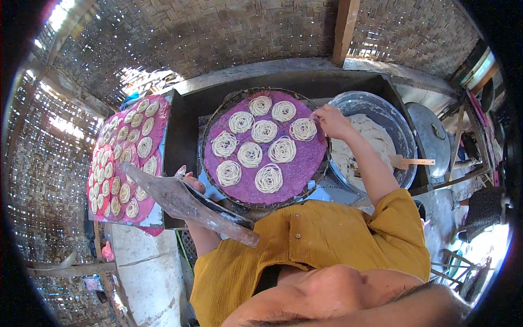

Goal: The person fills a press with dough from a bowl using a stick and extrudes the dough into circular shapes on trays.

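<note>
A round woven tray (208, 184) lies in front of me, lined with purple cloth (244, 151). On the cloth sit several pale coils of thin noodle-like strands (264, 131). My left hand (193, 182) is closed round a long, worn wooden tool (188, 201), a dark second piece lying along its side; it is tilted over the tray's near-left edge. At the tray's right rim, my right hand (332, 121) has its fingers pinched together beside the rightmost coil (303, 129). Whatever is between those fingertips is too small to make out.
To the right stands a big grey basin (400, 122) of pale dough (366, 143), a wooden-handled tool (417, 161) at its edge. Farther right is a round metal lid (430, 139). At left, pink sheets (111, 180) carry more coils. A woven wall (245, 32) closes the back.
</note>
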`<state>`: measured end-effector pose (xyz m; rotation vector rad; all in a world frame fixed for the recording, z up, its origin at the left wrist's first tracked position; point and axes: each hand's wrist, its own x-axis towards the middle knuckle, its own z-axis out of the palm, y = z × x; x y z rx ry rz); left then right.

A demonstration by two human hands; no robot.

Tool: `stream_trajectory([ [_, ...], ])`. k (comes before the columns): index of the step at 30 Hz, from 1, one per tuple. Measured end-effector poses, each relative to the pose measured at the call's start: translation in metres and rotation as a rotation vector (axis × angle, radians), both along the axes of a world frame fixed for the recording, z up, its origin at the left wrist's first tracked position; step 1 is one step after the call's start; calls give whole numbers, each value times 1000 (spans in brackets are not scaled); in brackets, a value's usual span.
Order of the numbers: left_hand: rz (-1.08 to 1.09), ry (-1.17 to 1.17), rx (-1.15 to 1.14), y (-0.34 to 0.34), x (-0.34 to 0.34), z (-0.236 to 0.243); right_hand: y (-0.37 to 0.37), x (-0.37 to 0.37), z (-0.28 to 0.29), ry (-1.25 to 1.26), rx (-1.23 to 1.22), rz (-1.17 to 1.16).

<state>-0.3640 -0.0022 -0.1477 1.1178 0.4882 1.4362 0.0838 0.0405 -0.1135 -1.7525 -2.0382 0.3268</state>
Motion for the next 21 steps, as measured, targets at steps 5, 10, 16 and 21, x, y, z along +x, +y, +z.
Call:
stream_trajectory([
  [5, 80, 68, -10, -4, 11, 17, 3, -2, -9, -39, 30, 22],
  [10, 91, 10, -68, -14, 26, 44, -8, -3, 32, 116, 140, 45],
  [16, 299, 709, 283, 7, 104, 93, -49, -35, 135, 340, 409, 175],
  [21, 569, 1070, 1078, 12, 243, 174, -64, -61, 215, 25, 819, 283],
])
